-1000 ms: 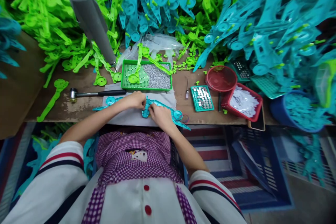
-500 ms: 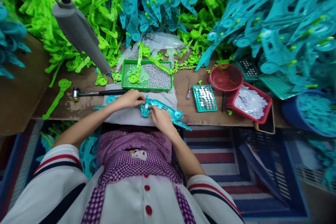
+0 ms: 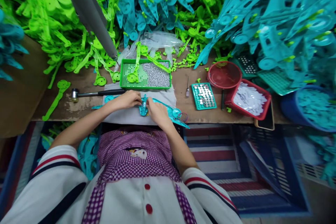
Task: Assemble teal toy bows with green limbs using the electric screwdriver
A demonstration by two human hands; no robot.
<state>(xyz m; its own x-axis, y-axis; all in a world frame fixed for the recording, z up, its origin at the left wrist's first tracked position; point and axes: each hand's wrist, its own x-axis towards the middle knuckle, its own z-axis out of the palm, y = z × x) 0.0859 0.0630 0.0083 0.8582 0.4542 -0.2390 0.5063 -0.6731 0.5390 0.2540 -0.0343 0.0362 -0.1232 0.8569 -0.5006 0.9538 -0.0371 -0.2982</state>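
Observation:
A long turquoise plastic part point(image 3: 172, 112) lies across a pale cloth point(image 3: 123, 116) at the bench's front edge. Its narrow middle section sits between my two hands. My left hand point(image 3: 130, 98) bends over this section from the left, fingers closed at its edge. From the right, my right hand point(image 3: 156, 110) pinches at the same section, thumb and fingers together. Whatever small piece is between the fingertips is too small to make out. Thin wires point(image 3: 184, 116) show near the part's right end.
Behind my hands stands a green tray point(image 3: 120, 74) of small metal pieces. A hammer point(image 3: 97, 93) lies left, a hanging grey power screwdriver point(image 3: 91, 17) above. To the right are a screwdriver point(image 3: 187, 89), a tray of button cells point(image 3: 204, 96) and red baskets point(image 3: 267, 106). Green and turquoise parts are heaped behind.
My right hand has moved slightly left and up, nearer my left hand at the part's middle. The hanging screwdriver has swung right and up.

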